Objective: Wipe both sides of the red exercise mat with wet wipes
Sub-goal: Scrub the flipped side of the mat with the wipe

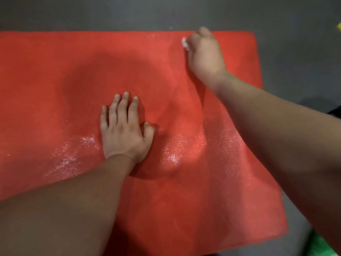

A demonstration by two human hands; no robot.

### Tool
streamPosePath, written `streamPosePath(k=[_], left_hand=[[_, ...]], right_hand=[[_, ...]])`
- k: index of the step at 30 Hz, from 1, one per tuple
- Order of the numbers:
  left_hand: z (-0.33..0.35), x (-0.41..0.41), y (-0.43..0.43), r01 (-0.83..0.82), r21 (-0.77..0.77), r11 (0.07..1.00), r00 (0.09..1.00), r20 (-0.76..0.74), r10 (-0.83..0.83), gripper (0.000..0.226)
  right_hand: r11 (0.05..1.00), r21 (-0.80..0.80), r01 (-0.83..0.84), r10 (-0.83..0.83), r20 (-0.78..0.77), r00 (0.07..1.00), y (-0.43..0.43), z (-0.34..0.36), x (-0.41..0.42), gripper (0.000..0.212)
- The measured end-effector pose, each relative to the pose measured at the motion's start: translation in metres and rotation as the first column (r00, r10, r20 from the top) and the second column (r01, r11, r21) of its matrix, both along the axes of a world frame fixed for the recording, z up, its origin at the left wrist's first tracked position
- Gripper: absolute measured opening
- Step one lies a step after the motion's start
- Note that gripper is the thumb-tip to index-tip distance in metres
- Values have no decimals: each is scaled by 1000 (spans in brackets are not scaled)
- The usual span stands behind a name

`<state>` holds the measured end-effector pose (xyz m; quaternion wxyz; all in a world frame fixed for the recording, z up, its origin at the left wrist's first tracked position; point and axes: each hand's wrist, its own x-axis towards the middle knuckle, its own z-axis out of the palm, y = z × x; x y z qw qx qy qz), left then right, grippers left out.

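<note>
While right hand [204, 52] grips wipe [184, 43], red mat [55, 74] runs left-right.

Head camera looks steeply down, close over the red mat [55, 71].

You are down on a floor [295, 43], a plain, smooth, dark grey surface that runs past the far and right edges of the red exercise mat [55, 71] lying flat on it; that suggests an indoor room, perhaps a home or a gym, though which one cannot be told; light glints on the mat's wet patches; along the picture's right side only scraps show: a yellow corner [339, 26], something black [335, 111], a green and white item [321, 244], all too cropped to name.
</note>
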<state>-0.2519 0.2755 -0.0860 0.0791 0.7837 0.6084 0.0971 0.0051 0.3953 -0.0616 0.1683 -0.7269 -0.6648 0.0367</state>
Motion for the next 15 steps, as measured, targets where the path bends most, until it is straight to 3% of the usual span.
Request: streamPosePath(k=[1, 3, 8, 13, 15], left_hand=[[0, 0, 0, -1, -3, 1000, 1000, -1, 1, 74], [0, 0, 0, 1, -4, 1000, 1000, -4, -1, 74], [1, 0, 1, 0, 11, 1000, 1000, -13, 0, 74], [-1, 0, 1, 9, 35, 999, 1000, -15, -8, 73], [-1, -1, 1, 15, 48, 999, 1000, -20, -14, 72]], right_hand=[[996, 14, 83, -82, -11, 997, 1, -2, 5, 30], [993, 71, 95, -90, -61, 994, 3, -8, -14, 26], [975, 69, -213, 219, -87, 972, 13, -18, -58, 15], [994, 91, 65, -58, -77, 995, 35, -17, -31, 23], [991, 102, 88, -82, -61, 995, 41, -20, -50, 21]])
